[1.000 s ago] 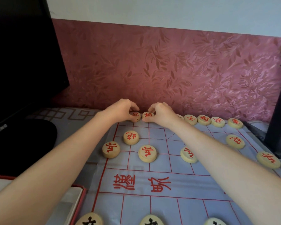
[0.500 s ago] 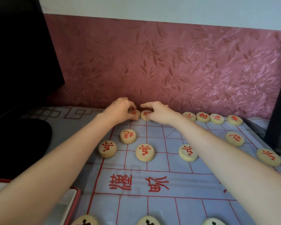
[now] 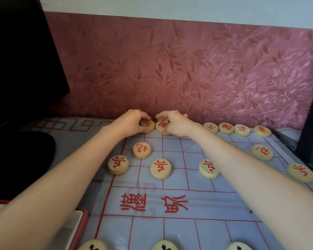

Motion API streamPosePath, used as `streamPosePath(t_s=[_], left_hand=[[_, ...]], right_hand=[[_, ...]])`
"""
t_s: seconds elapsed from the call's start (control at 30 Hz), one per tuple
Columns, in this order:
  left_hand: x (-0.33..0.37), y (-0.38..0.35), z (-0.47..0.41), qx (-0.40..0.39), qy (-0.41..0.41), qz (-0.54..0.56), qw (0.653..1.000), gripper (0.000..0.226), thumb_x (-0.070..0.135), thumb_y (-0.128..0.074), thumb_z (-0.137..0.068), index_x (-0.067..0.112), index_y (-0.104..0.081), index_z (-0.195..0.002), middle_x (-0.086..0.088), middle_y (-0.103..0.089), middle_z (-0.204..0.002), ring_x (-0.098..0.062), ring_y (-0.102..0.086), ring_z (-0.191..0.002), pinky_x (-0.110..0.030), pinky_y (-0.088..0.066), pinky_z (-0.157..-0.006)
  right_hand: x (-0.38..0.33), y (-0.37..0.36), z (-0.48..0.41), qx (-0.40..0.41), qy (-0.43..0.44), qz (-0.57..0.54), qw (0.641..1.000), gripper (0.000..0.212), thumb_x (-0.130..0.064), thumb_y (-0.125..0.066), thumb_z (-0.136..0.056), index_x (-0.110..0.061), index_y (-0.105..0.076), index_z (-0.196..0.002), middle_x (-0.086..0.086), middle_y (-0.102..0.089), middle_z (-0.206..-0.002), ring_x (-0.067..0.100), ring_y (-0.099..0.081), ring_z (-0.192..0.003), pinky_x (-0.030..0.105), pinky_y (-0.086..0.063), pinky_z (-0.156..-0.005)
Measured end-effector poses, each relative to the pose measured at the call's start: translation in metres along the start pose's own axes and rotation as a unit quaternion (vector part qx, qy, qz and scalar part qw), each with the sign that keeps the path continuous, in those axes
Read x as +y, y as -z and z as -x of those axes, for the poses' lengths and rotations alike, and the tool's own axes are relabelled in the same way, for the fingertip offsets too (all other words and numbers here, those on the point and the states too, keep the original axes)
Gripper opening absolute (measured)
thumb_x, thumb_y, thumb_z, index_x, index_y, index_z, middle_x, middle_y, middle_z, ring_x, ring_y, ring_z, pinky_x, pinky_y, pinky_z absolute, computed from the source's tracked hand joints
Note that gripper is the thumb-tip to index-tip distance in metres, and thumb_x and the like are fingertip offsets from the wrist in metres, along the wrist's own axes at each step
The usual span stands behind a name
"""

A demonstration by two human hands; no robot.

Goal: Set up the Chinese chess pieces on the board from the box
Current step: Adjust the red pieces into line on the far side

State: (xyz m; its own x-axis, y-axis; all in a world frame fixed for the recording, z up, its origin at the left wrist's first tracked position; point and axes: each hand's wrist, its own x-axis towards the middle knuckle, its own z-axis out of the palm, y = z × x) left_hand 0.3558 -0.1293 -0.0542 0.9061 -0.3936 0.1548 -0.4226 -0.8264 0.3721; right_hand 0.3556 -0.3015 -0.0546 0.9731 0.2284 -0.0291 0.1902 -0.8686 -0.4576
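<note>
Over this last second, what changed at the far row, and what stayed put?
Little changed. The left hand still pinches one red piece and the right hand the neighbouring red piece, nudging them slightly in the far row; neither was released. The other red pieces, such as the cannon, and the board stayed as they were.
</note>
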Motion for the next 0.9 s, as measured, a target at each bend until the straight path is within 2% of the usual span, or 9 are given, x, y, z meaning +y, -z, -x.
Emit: streamPosePath(t_s=[0.13,0.23,0.3,0.47,0.7,0.9], left_hand=[[-0.002,0.0,0.001,0.004,0.002,0.0,1.0,0.052,0.023,-0.074,-0.075,0.015,-0.058,-0.124,-0.006,-0.061,-0.12,-0.017,-0.056,-0.106,-0.027,-0.045,-0.093],[-0.003,0.0,0.001,0.007,0.005,0.0,1.0,0.052,0.024,-0.074,-0.075,0.015,-0.058,-0.124,-0.006,-0.06,-0.121,-0.017,-0.056,-0.106,-0.026,-0.044,-0.092],[-0.003,0.0,0.001,0.008,0.006,0.0,1.0,0.052,0.024,-0.074,-0.075,0.015,-0.057,-0.124,-0.006,-0.06,-0.121,-0.016,-0.055,-0.107,-0.025,-0.044,-0.091],[-0.003,-0.001,0.001,0.009,0.004,-0.007,1.0,0.052,0.025,-0.074,-0.075,0.016,-0.057,-0.124,-0.005,-0.06,-0.121,-0.015,-0.055,-0.106,-0.021,-0.04,-0.087],[-0.004,-0.001,0.001,0.003,0.011,0.007,1.0,0.053,0.024,-0.074,-0.075,0.016,-0.057,-0.124,-0.005,-0.059,-0.121,-0.016,-0.055,-0.107,-0.024,-0.043,-0.089],[-0.005,-0.002,0.001,0.0,0.018,0.017,1.0,0.053,0.023,-0.074,-0.076,0.017,-0.056,-0.125,-0.005,-0.059,-0.122,-0.016,-0.055,-0.107,-0.022,-0.042,-0.088]], right_hand=[[0.002,0.008,0.005,0.045,-0.002,0.015,0.999,0.065,-0.046,-0.073,-0.072,-0.031,-0.048,-0.131,0.0,-0.05,-0.131,0.026,-0.032,-0.123,0.031,-0.021,-0.088],[0.003,0.006,0.006,0.051,-0.001,0.055,0.997,0.063,-0.056,-0.07,-0.07,-0.026,-0.053,-0.123,-0.001,-0.058,-0.118,0.023,-0.031,-0.116,0.031,-0.022,-0.086],[0.002,0.003,0.004,0.044,-0.013,0.055,0.997,0.059,-0.052,-0.072,-0.069,-0.029,-0.055,-0.121,0.004,-0.054,-0.12,0.026,-0.031,-0.114,0.031,-0.024,-0.087],[-0.002,0.004,0.008,0.02,-0.025,0.021,0.999,0.059,-0.036,-0.073,-0.076,-0.029,-0.051,-0.13,0.007,-0.043,-0.127,0.03,-0.032,-0.118,0.03,-0.027,-0.094],[-0.002,0.006,0.012,0.01,-0.03,0.011,0.999,0.058,-0.033,-0.068,-0.081,-0.03,-0.047,-0.135,0.011,-0.038,-0.132,0.032,-0.031,-0.12,0.03,-0.028,-0.098],[0.0,0.004,0.01,0.015,-0.026,0.004,1.0,0.058,-0.035,-0.069,-0.08,-0.03,-0.048,-0.133,0.01,-0.04,-0.13,0.031,-0.031,-0.119,0.028,-0.027,-0.092]])
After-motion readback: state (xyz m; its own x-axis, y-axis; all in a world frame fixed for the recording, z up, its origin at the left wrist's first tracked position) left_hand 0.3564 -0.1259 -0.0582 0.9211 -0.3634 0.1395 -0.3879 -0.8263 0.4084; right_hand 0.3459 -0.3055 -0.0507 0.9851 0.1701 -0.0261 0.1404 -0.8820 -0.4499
